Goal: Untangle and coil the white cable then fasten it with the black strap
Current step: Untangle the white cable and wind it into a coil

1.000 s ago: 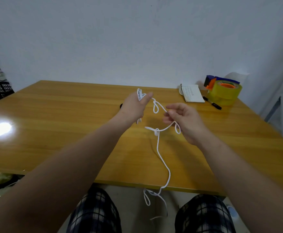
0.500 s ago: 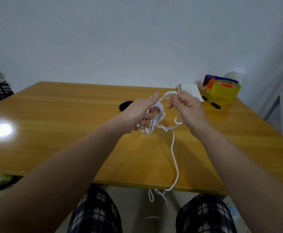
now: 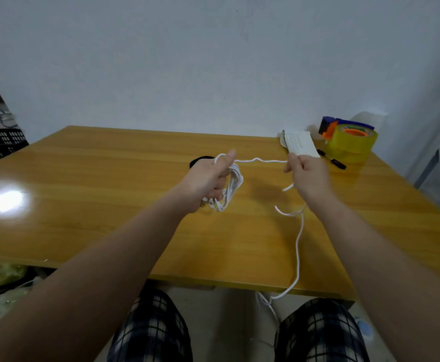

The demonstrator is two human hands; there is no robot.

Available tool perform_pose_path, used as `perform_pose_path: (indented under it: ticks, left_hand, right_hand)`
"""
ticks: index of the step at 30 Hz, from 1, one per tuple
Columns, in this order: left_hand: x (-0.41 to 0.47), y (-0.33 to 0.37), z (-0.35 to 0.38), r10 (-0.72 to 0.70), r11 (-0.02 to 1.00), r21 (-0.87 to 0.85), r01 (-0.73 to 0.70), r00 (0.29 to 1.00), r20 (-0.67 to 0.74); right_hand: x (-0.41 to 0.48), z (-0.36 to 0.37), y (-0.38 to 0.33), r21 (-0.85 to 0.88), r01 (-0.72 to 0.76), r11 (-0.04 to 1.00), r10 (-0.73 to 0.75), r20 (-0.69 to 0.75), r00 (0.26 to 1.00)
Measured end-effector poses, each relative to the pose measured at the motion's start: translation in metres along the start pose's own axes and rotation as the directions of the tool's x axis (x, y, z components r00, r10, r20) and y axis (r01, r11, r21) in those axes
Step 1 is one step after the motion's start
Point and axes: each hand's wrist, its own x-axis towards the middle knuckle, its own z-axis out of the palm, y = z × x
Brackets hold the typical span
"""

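Coiling is judged to be the step in hand, with the untangling not yet finished. Nearest, the loose tail of the white cable [image 3: 298,246] is seen hanging over the near edge of the tabletop [image 3: 109,218] and down between the knees, where a small snarl appears to be left; its end cannot be made out. Farther up, the strand is carried under the right hand [image 3: 308,176], whose grip is closed in a pinch on the cable. From there a short taut run is stretched across to the left hand [image 3: 208,181]. Several finished loops are held bunched in the left grip, which is closed round them, and the bundle is seen hanging below the fist just above the wood. The next move is judged to call for the stretched run to be brought round onto the bundle as a further loop. The tail would be fed through the right grip and the kinks shaken out before the coil is reached. Just beyond the left hand, the black strap [image 3: 198,161] is lying on the tabletop, partly hidden, untouched and near enough for the fastening.
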Motion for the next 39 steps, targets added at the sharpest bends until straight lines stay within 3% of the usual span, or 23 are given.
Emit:
perform_pose_path:
  ticks: [2,4,7,9,10,12,13,14,16,19,21,24,28,30,35,39]
  left_hand:
    - [0.002,-0.003,0.0,-0.024,0.992,-0.124,0.019,0.999,-0.04]
    - [0.004,-0.001,-0.001,-0.044,0.96,-0.279,0.03,0.998,-0.045]
    - [0.009,-0.001,-0.011,-0.067,0.951,-0.306,0.041,0.995,-0.073]
    - [0.01,-0.004,-0.014,-0.087,0.96,-0.273,0.055,0.99,-0.108]
    - [0.011,-0.006,-0.013,-0.095,0.965,-0.255,0.061,0.988,-0.125]
    - [0.01,-0.005,-0.007,-0.098,0.975,-0.211,0.067,0.985,-0.139]
    - [0.01,-0.003,-0.004,-0.093,0.979,-0.194,0.066,0.987,-0.133]
    - [0.01,-0.002,-0.002,-0.085,0.982,-0.179,0.062,0.989,-0.124]
    - [0.009,0.001,0.0,-0.068,0.988,-0.147,0.053,0.993,-0.1]
    - [0.007,0.003,0.001,-0.042,0.997,-0.069,0.038,0.997,-0.06]
    - [0.007,0.002,0.001,-0.042,0.999,-0.024,0.041,0.998,-0.054]
    - [0.007,0.003,0.001,-0.029,0.999,-0.03,0.027,0.997,-0.074]
    - [0.008,0.007,0.004,-0.02,1.0,-0.016,0.017,0.989,-0.147]
    - [0.008,0.006,0.003,-0.047,0.998,-0.056,0.041,0.992,-0.118]
    - [0.001,0.008,0.009,-0.108,0.909,-0.375,0.181,0.972,0.207]
    - [-0.008,0.019,0.023,-0.015,0.837,-0.52,0.169,0.958,0.288]
  right_hand:
    - [-0.006,0.004,0.007,-0.013,0.033,0.999,-0.031,0.14,0.99]
    - [-0.014,0.004,0.01,0.088,0.077,0.993,-0.099,0.287,0.953]
    - [-0.019,-0.003,0.009,0.145,0.2,0.969,-0.24,0.364,0.9]
    - [-0.016,-0.007,0.005,-0.189,0.452,0.872,-0.388,0.299,0.872]
    - [-0.015,-0.007,0.0,-0.393,0.549,0.738,-0.448,0.322,0.834]
    - [-0.009,-0.004,-0.011,-0.601,0.589,0.541,-0.369,0.46,0.808]
    - [-0.008,-0.001,-0.017,-0.639,0.558,0.529,-0.267,0.499,0.825]
    - [-0.008,0.0,-0.022,-0.654,0.497,0.569,-0.165,0.502,0.849]
    - [-0.01,-0.001,-0.029,-0.562,0.359,0.746,-0.056,0.484,0.873]
    - [-0.018,-0.007,-0.029,-0.154,0.105,0.982,-0.023,0.461,0.887]
    - [-0.016,-0.007,-0.028,0.041,-0.058,0.997,0.035,0.435,0.9]
    - [-0.012,-0.01,-0.028,0.108,-0.167,0.98,0.099,0.463,0.881]
    - [-0.014,-0.016,-0.038,0.072,-0.083,0.994,0.038,0.484,0.874]
    - [-0.013,-0.017,-0.04,0.118,0.007,0.993,-0.056,0.418,0.907]
    - [0.0,-0.014,-0.03,0.152,0.223,0.963,-0.24,0.105,0.965]
    - [-0.002,-0.004,-0.014,-0.005,0.286,0.958,-0.285,0.059,0.957]
